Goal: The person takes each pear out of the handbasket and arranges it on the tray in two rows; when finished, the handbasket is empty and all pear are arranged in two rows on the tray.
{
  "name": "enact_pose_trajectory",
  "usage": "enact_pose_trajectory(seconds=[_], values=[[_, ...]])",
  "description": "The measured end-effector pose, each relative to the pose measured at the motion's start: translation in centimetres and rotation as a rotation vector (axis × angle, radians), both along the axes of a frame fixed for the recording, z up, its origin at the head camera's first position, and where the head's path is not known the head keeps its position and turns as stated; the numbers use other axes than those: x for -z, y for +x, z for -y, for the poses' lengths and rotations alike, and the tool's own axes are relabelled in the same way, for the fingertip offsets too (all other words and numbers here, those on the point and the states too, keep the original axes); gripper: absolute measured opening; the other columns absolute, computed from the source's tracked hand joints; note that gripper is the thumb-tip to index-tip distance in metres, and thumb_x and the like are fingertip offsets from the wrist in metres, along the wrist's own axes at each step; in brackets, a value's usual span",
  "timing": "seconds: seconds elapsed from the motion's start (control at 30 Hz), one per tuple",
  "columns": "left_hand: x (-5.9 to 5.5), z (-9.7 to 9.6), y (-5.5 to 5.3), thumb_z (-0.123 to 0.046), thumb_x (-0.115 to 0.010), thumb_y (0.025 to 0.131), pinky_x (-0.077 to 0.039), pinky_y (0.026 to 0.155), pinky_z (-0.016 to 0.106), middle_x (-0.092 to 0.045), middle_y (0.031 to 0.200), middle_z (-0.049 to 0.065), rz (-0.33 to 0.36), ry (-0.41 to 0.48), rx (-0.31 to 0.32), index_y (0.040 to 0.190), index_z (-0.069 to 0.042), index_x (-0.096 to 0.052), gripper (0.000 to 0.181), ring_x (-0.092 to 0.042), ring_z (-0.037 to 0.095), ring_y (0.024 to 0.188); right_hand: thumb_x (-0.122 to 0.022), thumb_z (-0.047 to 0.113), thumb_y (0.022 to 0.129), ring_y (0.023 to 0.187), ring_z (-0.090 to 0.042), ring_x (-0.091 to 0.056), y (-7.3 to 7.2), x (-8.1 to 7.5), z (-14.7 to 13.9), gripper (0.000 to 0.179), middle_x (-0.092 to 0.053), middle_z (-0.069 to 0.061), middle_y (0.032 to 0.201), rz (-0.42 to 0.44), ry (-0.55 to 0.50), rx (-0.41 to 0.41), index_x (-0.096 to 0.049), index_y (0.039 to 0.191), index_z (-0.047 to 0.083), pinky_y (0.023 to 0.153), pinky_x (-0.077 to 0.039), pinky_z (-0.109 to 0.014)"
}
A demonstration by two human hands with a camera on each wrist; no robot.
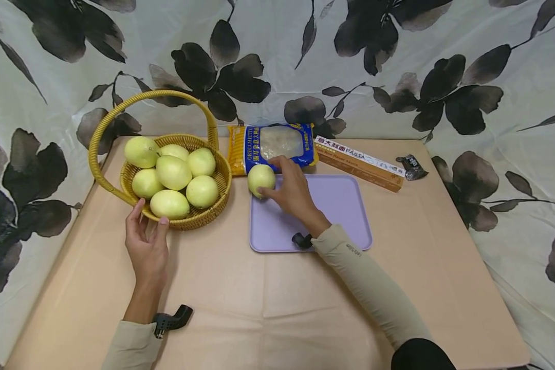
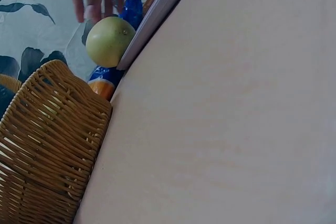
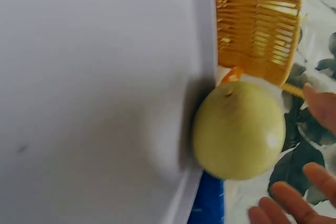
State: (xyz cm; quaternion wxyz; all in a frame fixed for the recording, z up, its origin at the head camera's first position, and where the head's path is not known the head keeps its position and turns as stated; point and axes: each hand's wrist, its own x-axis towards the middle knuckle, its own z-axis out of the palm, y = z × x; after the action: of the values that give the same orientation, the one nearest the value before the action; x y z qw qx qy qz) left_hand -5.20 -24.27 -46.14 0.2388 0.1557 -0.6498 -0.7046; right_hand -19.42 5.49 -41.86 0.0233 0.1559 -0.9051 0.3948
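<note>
1. A single pale green fruit (image 1: pixel 260 178) sits at the far left corner of the lilac tray (image 1: pixel 277 234), hiding a bit of the pasta bag (image 1: pixel 279 144) behind it.
2. From the head, the right hand (image 1: pixel 293 190) overlaps that fruit; the right wrist view cuts the hand off at its edge but shows a gap between them.
3. The wicker basket (image 1: pixel 215 210) is cropped in the left wrist view.
4. The right arm reaches diagonally over the tray, thumb and fingers spread apart, holding nothing.
5. The left hand (image 1: pixel 148 244) points upward at the basket's near rim, thumb and fingers apart; how firmly it touches is hard to judge.
</note>
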Motion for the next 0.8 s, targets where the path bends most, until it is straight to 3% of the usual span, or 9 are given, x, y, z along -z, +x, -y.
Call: enact_pose_trajectory(seconds=[0.17, 0.4, 0.63, 0.8], values=[[-0.2, 0.0, 0.0, -0.002, -0.066, 0.103, -0.033, 0.130, 0.035, -0.029, 0.172, 0.003, 0.004, -0.006, 0.003, 0.161, -0.014, -0.042, 0.064, -0.028, 0.026, 0.161, -0.094, 0.031, 0.083, 0.138, -0.027, -0.054, 0.3, -1.3, 1.8, 0.071, -0.065, -0.007, 0.144, -0.091, -0.052, -0.088, -0.060, 0.143, 0.015, 0.117, -0.044, -0.047], [-0.3, 0.0, 0.1, -0.003, -0.066, 0.103, -0.032, 0.131, 0.035, -0.030, 0.171, 0.002, 0.015, -0.016, 0.000, 0.161, -0.014, -0.042, 0.063, -0.027, 0.026, 0.161, -0.094, 0.040, 0.082, 0.139, -0.021, -0.057, 0.6, -1.9, 5.7, 0.077, -0.065, -0.003, 0.145, -0.127, -0.018, -0.235, -0.059, 0.145, 0.015, 0.118, -0.045, -0.041], [-0.1, 0.1, 0.2, -0.004, -0.066, 0.104, -0.032, 0.131, 0.034, -0.030, 0.171, 0.002, 0.027, -0.026, -0.001, 0.161, -0.016, -0.042, 0.063, -0.027, 0.026, 0.162, -0.088, 0.052, 0.085, 0.141, -0.018, -0.056, 0.4, -1.7, 9.6, 0.075, -0.065, 0.004, 0.147, -0.120, 0.136, -0.294, -0.058, 0.147, 0.022, 0.126, -0.034, -0.039], [-0.1, 0.0, 0.2, -0.004, -0.066, 0.104, -0.033, 0.130, 0.034, -0.030, 0.172, 0.001, 0.030, -0.034, 0.001, 0.161, -0.017, -0.042, 0.063, -0.028, 0.027, 0.162, -0.086, 0.057, 0.085, 0.136, -0.014, -0.059, 0.1, -1.4, 11.5, 0.072, -0.068, 0.005, 0.142, -0.121, 0.246, -0.293, -0.060, 0.145, 0.025, 0.126, -0.031, -0.043]])
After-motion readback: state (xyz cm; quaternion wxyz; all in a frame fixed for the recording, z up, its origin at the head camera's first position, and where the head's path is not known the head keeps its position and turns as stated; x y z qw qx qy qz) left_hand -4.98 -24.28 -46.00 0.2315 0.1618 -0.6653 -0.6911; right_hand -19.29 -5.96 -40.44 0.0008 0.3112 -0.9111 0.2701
